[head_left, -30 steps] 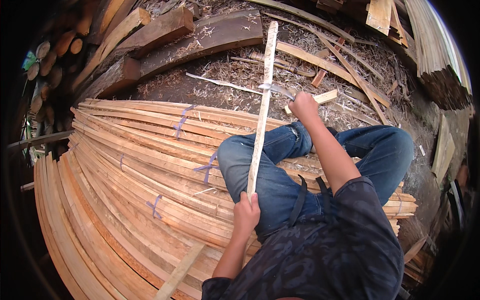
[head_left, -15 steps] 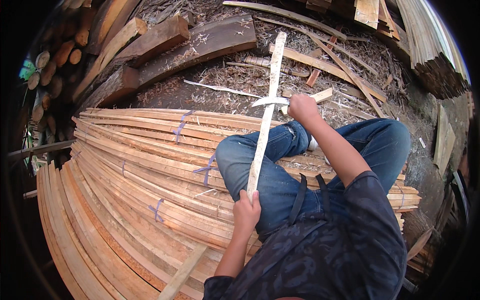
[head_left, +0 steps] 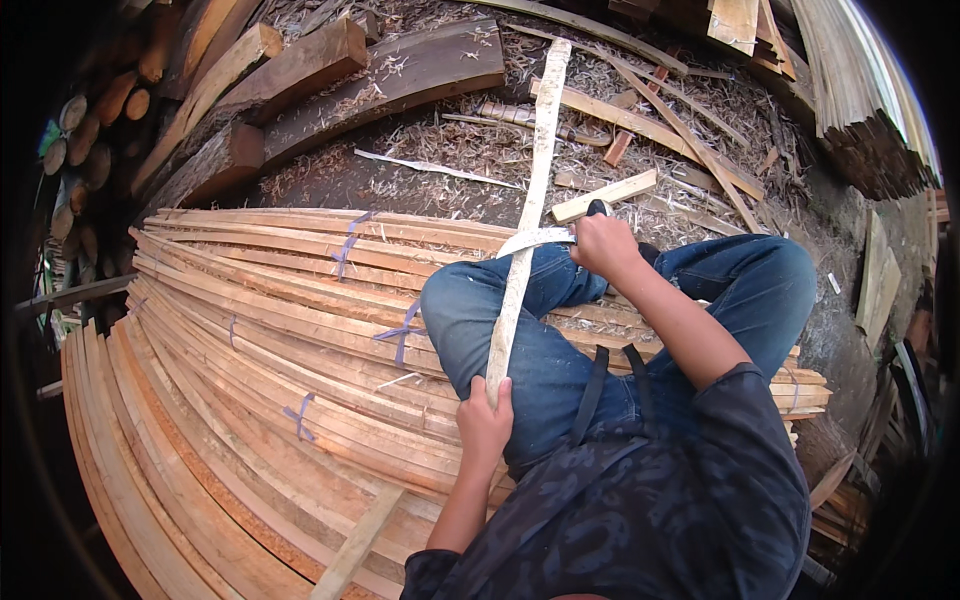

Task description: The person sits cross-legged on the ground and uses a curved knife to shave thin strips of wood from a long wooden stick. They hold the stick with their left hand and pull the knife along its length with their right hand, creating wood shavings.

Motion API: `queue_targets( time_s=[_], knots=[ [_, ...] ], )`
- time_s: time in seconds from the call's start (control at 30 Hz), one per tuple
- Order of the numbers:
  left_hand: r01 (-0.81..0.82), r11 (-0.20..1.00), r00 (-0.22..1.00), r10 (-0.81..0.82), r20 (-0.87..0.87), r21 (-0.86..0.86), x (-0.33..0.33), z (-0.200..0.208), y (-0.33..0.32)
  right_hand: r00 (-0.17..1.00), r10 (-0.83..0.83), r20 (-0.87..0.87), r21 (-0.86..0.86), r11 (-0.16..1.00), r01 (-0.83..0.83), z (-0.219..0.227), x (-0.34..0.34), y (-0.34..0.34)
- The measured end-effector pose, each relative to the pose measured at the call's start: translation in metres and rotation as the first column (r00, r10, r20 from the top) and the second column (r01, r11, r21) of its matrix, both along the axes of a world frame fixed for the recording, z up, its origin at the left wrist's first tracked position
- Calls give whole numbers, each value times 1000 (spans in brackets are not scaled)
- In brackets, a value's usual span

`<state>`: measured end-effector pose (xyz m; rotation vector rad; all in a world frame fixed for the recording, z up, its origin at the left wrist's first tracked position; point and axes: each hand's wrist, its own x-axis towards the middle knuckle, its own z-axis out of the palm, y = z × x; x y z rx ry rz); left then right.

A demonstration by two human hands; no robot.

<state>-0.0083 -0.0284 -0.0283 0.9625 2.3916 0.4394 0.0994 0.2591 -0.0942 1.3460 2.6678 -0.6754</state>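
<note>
Your left grip [head_left: 484, 425] is closed around the near end of a long, pale wood strip [head_left: 541, 150], the thumb laid along it toward the far end. The strip is over your left thigh in the blue jeans [head_left: 452, 312] and runs up and slightly rightward, its far end above the littered ground. Your right grip [head_left: 605, 246] is wrapped fully around the handle of a curved knife [head_left: 550, 236]; the handle's dark end shows above your fist. The pale blade points left and crosses the strip between its middle and your left grip, with the tip past the strip's left edge. Whether the cutting edge bites into the wood cannot be told from this view. You sit with knees bent and spread, wooden slats showing beneath and beside your legs. To your left, long bundled slats [head_left: 250, 292] fan out, secured with purple ties [head_left: 403, 332]; a separate batten [head_left: 358, 545] lies across them near your left forearm. A short wood block [head_left: 610, 194] lies just beyond your right grip, among loose wood shavings [head_left: 470, 155]. Heavy dark timbers [head_left: 400, 85] lie at the upper left, near stacked logs [head_left: 72, 112]; a stack of thin boards [head_left: 860, 90] occupies the upper right.
</note>
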Motion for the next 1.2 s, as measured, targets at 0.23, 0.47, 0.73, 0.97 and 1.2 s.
queue_targets(
  time_s=[0.23,0.47,0.73,0.97,1.2],
  knots=[
    [5,989,997,-17,-74,-151,3,13,8,961,-265,86,75,963,259,-44,-7,68],
    [17,990,998,-25,-55,-143,-3,2,3,867,-498,-32,31,866,499,-28,33,118],
    [25,997,999,-23,21,-67,-3,3,4,996,-83,-23,-23,996,82,-7,14,-1],
    [-33,994,999,34,10,-102,0,6,11,988,-143,48,4,990,143,-48,-17,44],
    [29,990,997,-39,-71,-140,-3,2,8,816,-566,121,-158,800,578,-73,14,105]
  ],
)
